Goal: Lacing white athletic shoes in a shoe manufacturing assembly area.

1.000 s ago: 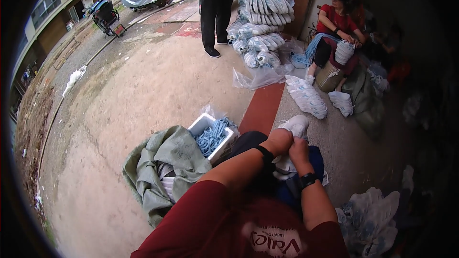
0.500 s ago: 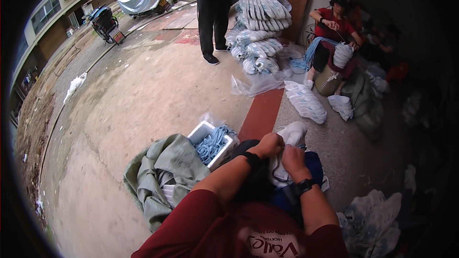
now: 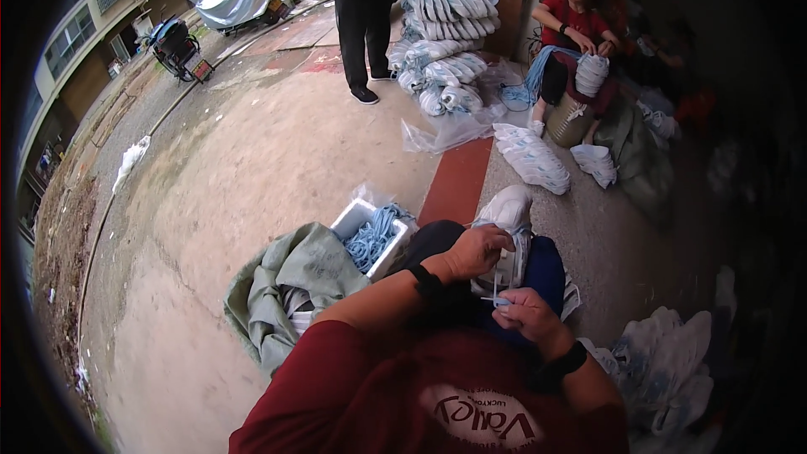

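Note:
A white shoe rests on my lap, its toe pointing away from me. My left hand is closed over the shoe's lacing area, with the fingers curled; what they pinch is hidden. Nearer to me, my right hand grips a pale shoelace, which runs taut from the shoe down to the fingers. Part of the shoe is covered by my left hand.
A white foam box of light blue laces stands left of my lap, beside a grey-green sack. White shoes are heaped at lower right. Ahead are stacked shoes, a standing person and a seated person handling shoes.
My hands have come apart: the right one has drawn back toward me with the lace, and the left stays by the shoe. The view has shifted slightly.

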`<control>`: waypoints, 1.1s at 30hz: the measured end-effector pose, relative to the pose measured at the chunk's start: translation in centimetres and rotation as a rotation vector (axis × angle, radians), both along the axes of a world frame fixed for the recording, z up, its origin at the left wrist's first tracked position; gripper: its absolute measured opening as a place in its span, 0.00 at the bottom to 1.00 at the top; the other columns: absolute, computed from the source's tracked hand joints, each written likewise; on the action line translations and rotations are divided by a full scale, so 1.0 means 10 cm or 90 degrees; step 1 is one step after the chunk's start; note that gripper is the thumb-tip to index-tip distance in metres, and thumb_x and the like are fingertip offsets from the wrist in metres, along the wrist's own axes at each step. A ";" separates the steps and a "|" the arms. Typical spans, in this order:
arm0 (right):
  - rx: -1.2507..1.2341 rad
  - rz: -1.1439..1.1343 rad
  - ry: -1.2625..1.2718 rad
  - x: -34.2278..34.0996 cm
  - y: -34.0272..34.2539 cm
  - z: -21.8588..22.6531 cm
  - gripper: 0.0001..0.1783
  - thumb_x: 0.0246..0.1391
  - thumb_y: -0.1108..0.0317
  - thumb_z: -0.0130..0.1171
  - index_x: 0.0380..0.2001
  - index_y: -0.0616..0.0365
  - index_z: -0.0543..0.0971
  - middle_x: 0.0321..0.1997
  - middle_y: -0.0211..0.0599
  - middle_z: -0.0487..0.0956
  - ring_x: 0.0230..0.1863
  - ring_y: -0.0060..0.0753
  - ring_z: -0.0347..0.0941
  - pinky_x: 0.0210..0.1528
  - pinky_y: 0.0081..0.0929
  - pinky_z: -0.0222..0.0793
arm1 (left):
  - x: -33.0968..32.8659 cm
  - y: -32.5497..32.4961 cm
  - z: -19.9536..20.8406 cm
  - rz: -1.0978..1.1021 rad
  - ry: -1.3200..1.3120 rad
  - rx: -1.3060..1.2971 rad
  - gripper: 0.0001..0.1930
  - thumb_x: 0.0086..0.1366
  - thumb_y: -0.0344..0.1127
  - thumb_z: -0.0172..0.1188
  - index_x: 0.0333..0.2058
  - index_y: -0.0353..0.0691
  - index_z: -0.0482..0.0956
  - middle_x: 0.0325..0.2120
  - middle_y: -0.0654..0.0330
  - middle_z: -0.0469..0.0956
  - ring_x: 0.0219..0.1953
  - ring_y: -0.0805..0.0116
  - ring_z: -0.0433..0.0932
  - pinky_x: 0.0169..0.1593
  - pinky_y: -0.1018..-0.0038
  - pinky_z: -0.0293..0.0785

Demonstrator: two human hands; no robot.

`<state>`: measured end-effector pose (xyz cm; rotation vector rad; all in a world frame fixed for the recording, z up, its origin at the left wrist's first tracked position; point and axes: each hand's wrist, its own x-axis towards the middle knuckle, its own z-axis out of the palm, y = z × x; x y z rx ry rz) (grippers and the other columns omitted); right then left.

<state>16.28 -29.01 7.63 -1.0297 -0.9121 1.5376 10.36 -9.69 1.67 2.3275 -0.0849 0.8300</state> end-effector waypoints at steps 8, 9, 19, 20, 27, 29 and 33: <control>0.164 -0.351 0.093 0.07 0.00 0.05 0.16 0.60 0.64 0.43 0.18 0.52 0.63 0.14 0.21 0.56 0.14 0.13 0.47 0.17 0.14 0.41 | -0.47 -0.33 0.53 -0.262 0.043 -0.092 0.08 0.58 0.31 0.53 0.34 0.34 0.76 0.22 0.54 0.74 0.26 0.54 0.75 0.31 0.68 0.70; 0.184 -0.358 0.070 0.09 0.01 -0.01 0.19 0.62 0.60 0.42 0.16 0.52 0.61 0.14 0.21 0.55 0.15 0.13 0.46 0.17 0.14 0.40 | -0.53 -0.47 0.66 -0.266 0.066 -0.046 0.06 0.56 0.29 0.55 0.32 0.35 0.76 0.20 0.54 0.74 0.24 0.53 0.75 0.30 0.67 0.71; 0.288 -0.429 -0.216 -0.04 0.20 0.32 0.20 0.61 0.55 0.42 0.26 0.60 0.72 0.20 0.27 0.67 0.22 0.15 0.60 0.26 0.14 0.56 | -0.54 -0.66 1.22 -0.345 0.005 -0.179 0.08 0.53 0.26 0.60 0.34 0.35 0.75 0.27 0.57 0.75 0.33 0.63 0.75 0.39 0.72 0.69; 0.271 -0.407 -0.205 -0.05 0.21 0.34 0.21 0.61 0.54 0.42 0.27 0.60 0.74 0.19 0.25 0.67 0.21 0.14 0.60 0.23 0.15 0.54 | -0.59 -0.62 1.27 -0.325 0.019 -0.226 0.09 0.53 0.25 0.60 0.35 0.35 0.75 0.30 0.57 0.75 0.35 0.66 0.74 0.42 0.72 0.69; 0.146 -0.251 -0.057 -0.09 0.17 0.28 0.18 0.59 0.56 0.48 0.24 0.60 0.73 0.19 0.25 0.67 0.19 0.14 0.57 0.21 0.13 0.50 | -0.62 -0.47 1.16 -0.323 -0.072 -0.737 0.09 0.57 0.23 0.56 0.38 0.32 0.73 0.37 0.56 0.73 0.40 0.69 0.75 0.46 0.75 0.71; 0.109 -0.214 -0.032 -0.04 0.16 0.18 0.17 0.58 0.56 0.49 0.25 0.60 0.72 0.20 0.27 0.69 0.20 0.14 0.59 0.22 0.13 0.53 | -0.60 -0.52 1.13 -0.214 -0.094 -0.769 0.08 0.56 0.25 0.59 0.36 0.32 0.73 0.35 0.57 0.75 0.37 0.72 0.75 0.44 0.77 0.70; 0.138 -0.353 0.175 0.05 0.23 0.09 0.18 0.59 0.56 0.47 0.21 0.59 0.69 0.17 0.27 0.65 0.18 0.16 0.57 0.20 0.14 0.51 | -0.63 -0.43 0.90 -0.103 -0.124 -0.411 0.08 0.53 0.25 0.63 0.32 0.35 0.74 0.30 0.63 0.73 0.31 0.74 0.71 0.37 0.80 0.67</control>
